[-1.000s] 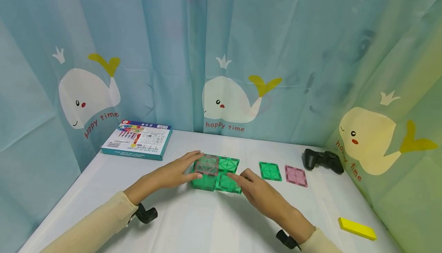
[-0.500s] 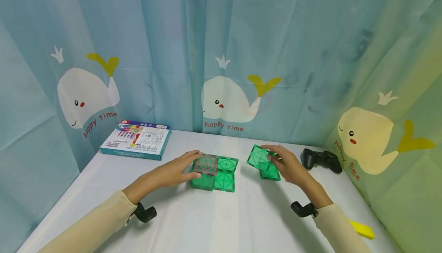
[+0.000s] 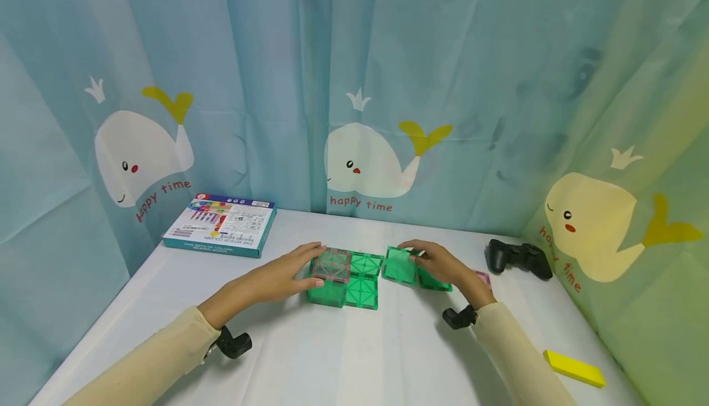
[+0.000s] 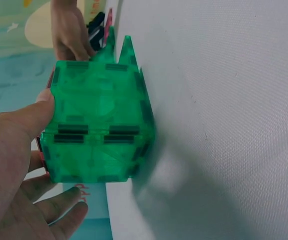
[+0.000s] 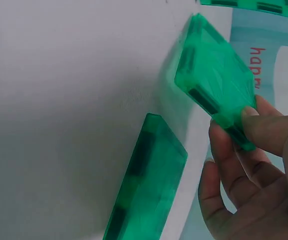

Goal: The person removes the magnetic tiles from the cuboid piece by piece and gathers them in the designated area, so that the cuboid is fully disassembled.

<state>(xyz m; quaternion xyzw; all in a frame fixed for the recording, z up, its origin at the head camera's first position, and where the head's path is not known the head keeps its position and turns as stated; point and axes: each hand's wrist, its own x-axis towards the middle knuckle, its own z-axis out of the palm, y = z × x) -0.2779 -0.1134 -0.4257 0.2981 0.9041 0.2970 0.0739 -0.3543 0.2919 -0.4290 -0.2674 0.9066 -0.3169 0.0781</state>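
Note:
A cube of green magnetic tiles (image 4: pixel 96 100) with a pink magnetic tile (image 3: pixel 332 264) on top stands mid-table. My left hand (image 3: pixel 277 277) holds its left side, thumb at the front and index finger towards the back; the other fingers are loose in the left wrist view. Two green magnetic tiles (image 3: pixel 362 293) adjoin the cube's right side. My right hand (image 3: pixel 440 264) pinches another green magnetic tile (image 5: pixel 218 75) between thumb and fingers, tilted just right of those two. Under the right hand lies one more green magnetic tile (image 5: pixel 151 190), partly covered.
A pink tile (image 3: pixel 483 279) shows partly behind the right wrist. Further right are a black game controller (image 3: pixel 517 258) and a yellow block (image 3: pixel 573 368). A flat boxed set (image 3: pixel 221 224) lies at the back left. A whale-print curtain (image 3: pixel 266 86) hangs behind the white table (image 3: pixel 299 357).
My right hand carried a green tile from the cube's right side over to the right, raised, then brought it lower and back left. The left hand has stayed at the cube.

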